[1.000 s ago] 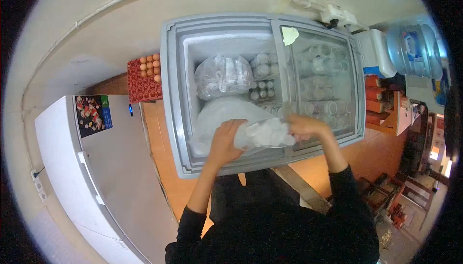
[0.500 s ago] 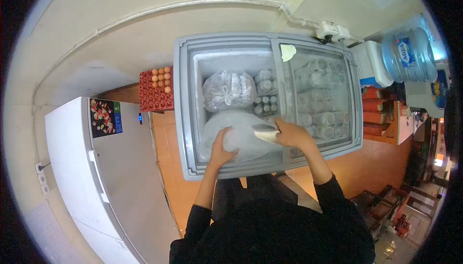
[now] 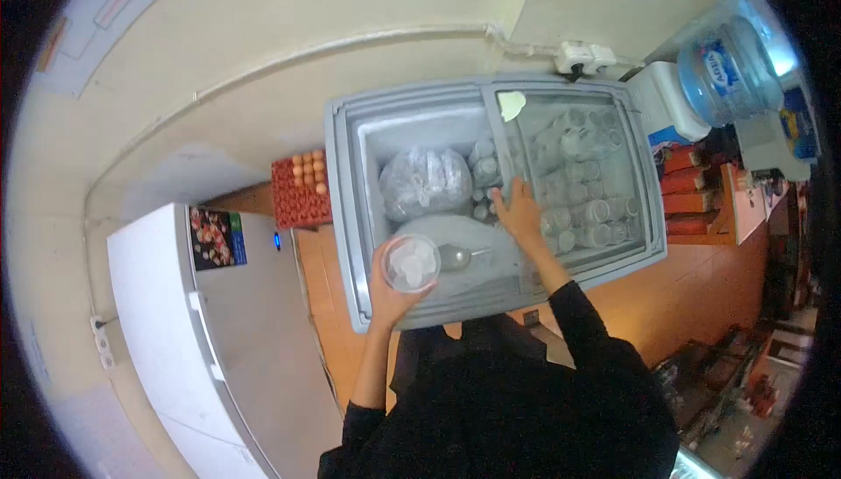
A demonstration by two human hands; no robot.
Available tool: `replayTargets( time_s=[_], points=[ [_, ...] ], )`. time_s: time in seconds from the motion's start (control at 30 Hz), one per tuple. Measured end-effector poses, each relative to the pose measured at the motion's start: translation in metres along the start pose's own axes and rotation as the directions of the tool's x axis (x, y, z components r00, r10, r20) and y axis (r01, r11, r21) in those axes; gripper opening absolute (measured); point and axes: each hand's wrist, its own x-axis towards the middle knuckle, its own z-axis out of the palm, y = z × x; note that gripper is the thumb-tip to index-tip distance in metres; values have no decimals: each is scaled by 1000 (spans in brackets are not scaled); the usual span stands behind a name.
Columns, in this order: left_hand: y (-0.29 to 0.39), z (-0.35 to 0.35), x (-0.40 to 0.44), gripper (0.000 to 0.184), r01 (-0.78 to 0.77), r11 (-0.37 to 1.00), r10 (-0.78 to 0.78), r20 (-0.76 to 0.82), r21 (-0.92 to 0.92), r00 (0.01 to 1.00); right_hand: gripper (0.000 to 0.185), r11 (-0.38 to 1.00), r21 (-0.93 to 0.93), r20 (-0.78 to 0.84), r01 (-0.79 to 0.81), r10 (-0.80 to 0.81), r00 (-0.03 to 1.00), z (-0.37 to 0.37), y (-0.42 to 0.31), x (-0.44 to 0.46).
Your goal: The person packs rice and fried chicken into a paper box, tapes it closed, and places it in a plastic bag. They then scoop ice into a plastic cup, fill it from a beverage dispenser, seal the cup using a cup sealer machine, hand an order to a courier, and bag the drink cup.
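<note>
My left hand point(image 3: 390, 297) is wrapped round a clear plastic cup point(image 3: 412, 264) with ice in it, above the front left of the chest freezer point(image 3: 344, 207). My right hand point(image 3: 519, 213) is at the edge of the sliding glass lid point(image 3: 583, 172), fingers apart and holding nothing. Between the hands a metal scoop point(image 3: 455, 257) lies on a large whitish bag point(image 3: 482, 278) inside the freezer. Behind that bag sits a knotted clear bag point(image 3: 427, 183), with small bottles point(image 3: 484, 164) beside it.
An egg tray point(image 3: 298, 190) stands left of the freezer, near a white refrigerator point(image 3: 166, 304). On the right are a water dispenser point(image 3: 670, 102) with a large blue bottle point(image 3: 731, 76) and a wooden rack point(image 3: 725, 216). Cups show under the glass lid.
My right hand has let go of the scoop and moved up to the lid's edge. My left hand has lifted the cup of ice toward the camera. The view has shifted.
</note>
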Motion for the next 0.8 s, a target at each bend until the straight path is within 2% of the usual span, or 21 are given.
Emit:
replayTargets(
  time_s=[0.03, 0.1, 0.13, 0.2, 0.23, 0.27, 0.3, 0.33, 0.37, 0.4, 0.47, 0.53, 0.6, 0.63, 0.7, 0.73, 0.77, 0.8],
  points=[
    [12, -5, 2, 80, -29, 1000, 29, 14, 1, 999, 65, 1000, 9, -30, -8, 8, 1000, 5, -3, 4],
    [30, -15, -1, 81, -91, 993, 91, -8, 72, 996, 70, 995, 62, 101, 74, -80, 992, 12, -9, -4],
    [31, -20, 0, 82, -125, 988, 125, 5, 93, 992, 68, 998, 46, 200, 37, -46, 979, -3, -38, -11],
    [40, -28, 3, 84, -212, 971, 205, 66, 112, 976, 67, 980, 196, 258, 21, -73, 964, 24, -60, -27],
    [53, -33, 6, 86, -255, 960, 245, 94, 113, 965, 68, 980, 187, 416, -63, -21, 909, 26, -82, -28],
    [55, -35, 13, 86, -305, 950, 295, 131, 66, 947, 69, 937, 349, 345, 7, -136, 929, 29, -98, -40],
    [57, -33, 19, 85, -348, 937, 341, 153, 20, 928, 71, 927, 373, 367, 39, -186, 912, 40, -110, -50],
    [68, -27, 24, 85, -429, 903, 423, 139, 8, 895, 76, 890, 449, 454, 82, -307, 836, 33, -123, -53],
    [70, -18, 32, 87, -440, 894, 447, 131, -84, 885, 72, 841, 529, 448, 116, -393, 803, 30, -130, -58],
    [80, -9, 39, 89, -494, 867, 499, 146, -74, 854, 68, 784, 606, 432, 139, -470, 770, 26, -134, -63],
    [89, 15, 52, 92, -397, 880, 450, 190, -259, 873, 59, 652, 744, 382, 146, -594, 708, 15, -135, -72],
    [111, 47, 60, 94, -473, 853, 517, 236, -220, 823, 51, 508, 854, 320, 116, -687, 653, -1, -125, -83],
    [136, 89, 57, 96, -280, 914, 378, 363, -295, 852, 43, 363, 929, 243, 71, -745, 622, -14, -106, -95],
    [151, 114, 53, 95, -257, 913, 375, 405, -316, 834, 40, 293, 955, 204, 45, -758, 619, -19, -90, -102],
    [166, 178, 45, 94, -292, 901, 415, 448, -320, 792, 33, 190, 981, 122, 30, -736, 666, -28, -41, -112],
    [168, 212, 40, 93, -321, 892, 444, 472, -319, 762, 31, 187, 981, 92, 53, -687, 721, -22, -6, -113],
    [166, 246, 38, 90, -343, 891, 452, 522, -297, 723, 36, 274, 950, 47, 148, -596, 802, -5, 43, -107],
    [167, 283, 31, 90, -335, 891, 451, 526, -305, 721, 35, 351, 874, -90, 335, -561, 823, -2, 103, -98]
  ],
)
